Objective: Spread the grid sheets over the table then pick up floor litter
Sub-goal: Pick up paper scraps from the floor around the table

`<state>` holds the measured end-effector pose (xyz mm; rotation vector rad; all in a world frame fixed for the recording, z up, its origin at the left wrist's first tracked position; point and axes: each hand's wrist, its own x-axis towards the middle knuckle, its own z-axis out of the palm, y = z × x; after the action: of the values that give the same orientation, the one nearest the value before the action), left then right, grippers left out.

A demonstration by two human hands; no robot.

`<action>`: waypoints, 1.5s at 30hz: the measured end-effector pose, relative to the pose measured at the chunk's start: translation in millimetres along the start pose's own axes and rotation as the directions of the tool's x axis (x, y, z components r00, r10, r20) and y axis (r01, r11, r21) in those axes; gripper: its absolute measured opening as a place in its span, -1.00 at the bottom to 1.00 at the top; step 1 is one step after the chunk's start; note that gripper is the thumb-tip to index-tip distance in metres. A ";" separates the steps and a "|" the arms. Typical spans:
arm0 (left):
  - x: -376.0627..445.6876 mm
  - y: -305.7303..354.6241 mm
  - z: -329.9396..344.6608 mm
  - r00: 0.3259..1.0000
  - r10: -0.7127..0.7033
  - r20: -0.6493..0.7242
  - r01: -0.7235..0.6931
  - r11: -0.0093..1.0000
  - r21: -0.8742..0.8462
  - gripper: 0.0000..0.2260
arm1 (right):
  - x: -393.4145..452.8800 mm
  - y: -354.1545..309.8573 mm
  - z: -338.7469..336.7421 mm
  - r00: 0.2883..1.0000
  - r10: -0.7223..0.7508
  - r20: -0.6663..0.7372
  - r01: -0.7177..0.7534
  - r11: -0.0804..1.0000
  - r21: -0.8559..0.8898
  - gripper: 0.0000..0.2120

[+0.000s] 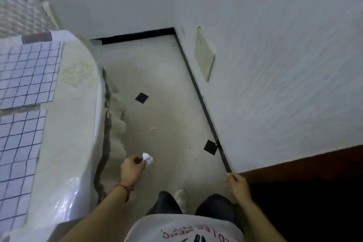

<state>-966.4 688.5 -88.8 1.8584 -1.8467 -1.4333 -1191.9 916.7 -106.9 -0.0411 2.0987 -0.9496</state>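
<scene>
Much of your view is blurred: the far left corner holds a patterned heap you cannot make out, and the lettering on your shirt is cut off by the near edge. The grid sheets run off the left edge, so you see only parts of two of them, white with dark lines, lying flat on the surface, one beyond the other with a narrow gap between. The surface is draped in a pale cover whose hem hangs down to the floor.

Your left hand pinches a small crumpled wad of white paper between thumb and fingertips, held above the floor just beside the hanging cover. The wad is creased and bright against the grey floor.

Your right hand hangs near the corner of the right wall, fingers loosely extended and holding nothing; whether it touches the wall you cannot tell. Two black squares mark the floor, well apart. One shoe shows between your legs.
</scene>
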 end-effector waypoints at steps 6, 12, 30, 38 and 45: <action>91.1 66.7 -10.2 0.996 -0.010 -0.085 0.000 0.993 -0.120 -0.73 | 84.4 -90.5 23.1 0.989 -0.045 0.139 0.066 0.986 -0.153 -0.73; 156.8 81.8 -11.0 0.976 -0.177 -0.123 0.152 0.969 -0.193 -0.80 | 186.2 -194.6 64.7 0.956 -0.086 0.279 0.150 0.964 -0.220 -0.68; 348.0 33.7 66.0 0.777 -0.619 -0.111 0.550 0.754 -0.358 -0.75 | 447.3 -318.1 265.2 0.835 0.031 0.550 0.325 0.778 -0.537 -0.78; 509.9 -77.6 148.3 0.706 -0.659 -0.258 0.569 0.746 -0.346 -0.88 | 575.4 -203.5 417.5 0.763 0.043 0.645 0.487 0.618 -0.617 -0.72; 567.2 -188.1 209.5 0.640 -0.715 -0.281 0.610 0.696 -0.379 -0.94 | 652.5 -95.1 536.9 0.691 0.007 0.723 0.625 0.495 -0.603 -0.65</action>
<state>-1104.7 358.8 -611.5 2.5855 -0.7330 -1.2002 -1284.7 301.7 -686.7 -1.1760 1.6578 0.0306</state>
